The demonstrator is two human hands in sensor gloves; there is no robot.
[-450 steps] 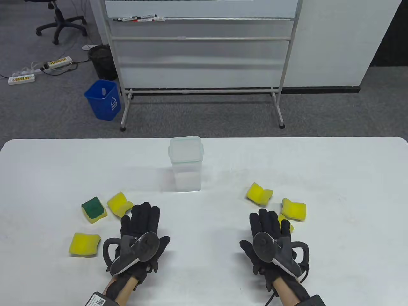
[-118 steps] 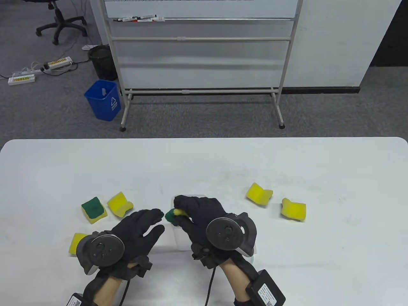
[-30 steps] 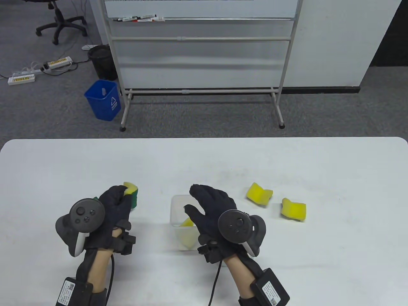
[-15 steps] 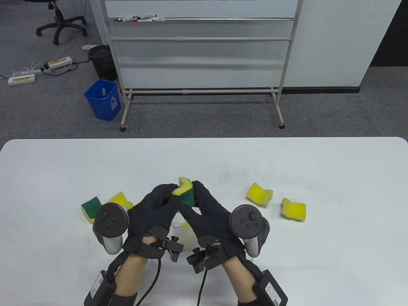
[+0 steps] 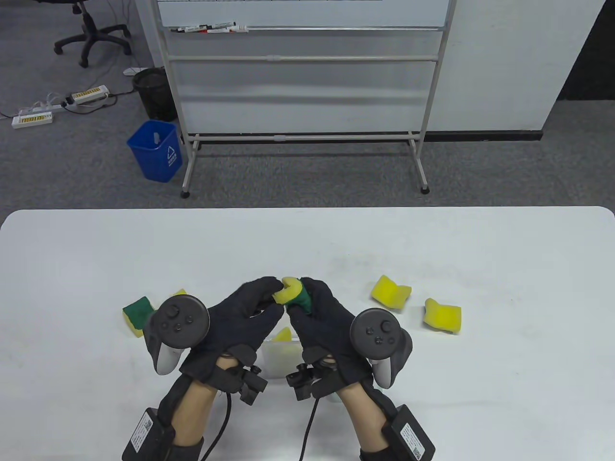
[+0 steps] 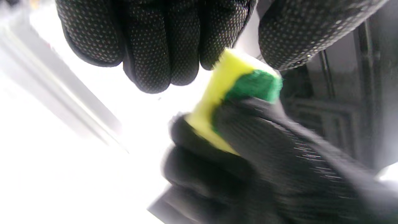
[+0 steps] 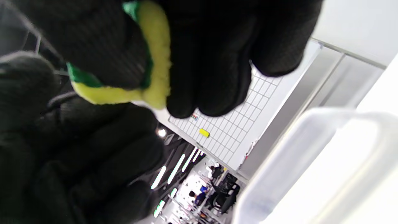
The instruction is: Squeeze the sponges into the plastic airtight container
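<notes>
1. At the far left of the white table (image 5: pixel 72 269), a sponge with a green scrub side (image 5: pixel 136 312) lies flat, and a yellow sponge (image 5: pixel 180 292) just beside it is mostly hidden behind the left tracker (image 5: pixel 178 321).
2. The left hand (image 5: pixel 235 326) is raised over the table's near middle, its fingers curled around the yellow end of a green-and-yellow sponge (image 5: pixel 293 294). In the left wrist view the left hand's fingertips (image 6: pixel 161 46) press against the yellow foam from one side.
3. That sponge is bent into a curl and is held above the far rim of the container. It is gripped by both hands at once, yellow layer toward the left hand and green layer toward the right.
4. The clear plastic container (image 5: pixel 281 355) stands open on the table, under and between the two wrists. A yellow sponge (image 5: pixel 282 335) sits inside it. The right wrist view shows its pale rim (image 7: pixel 311 149) close below.
5. The right hand (image 5: pixel 331 326) clenches the green side of the held sponge; its thumb and fingers wrap the foam in the right wrist view.
6. To the right, two more yellow sponges lie on the table, well apart from the hands: one folded (image 5: pixel 391 291), the other (image 5: pixel 443 315) further right and nearer the front edge.
</notes>
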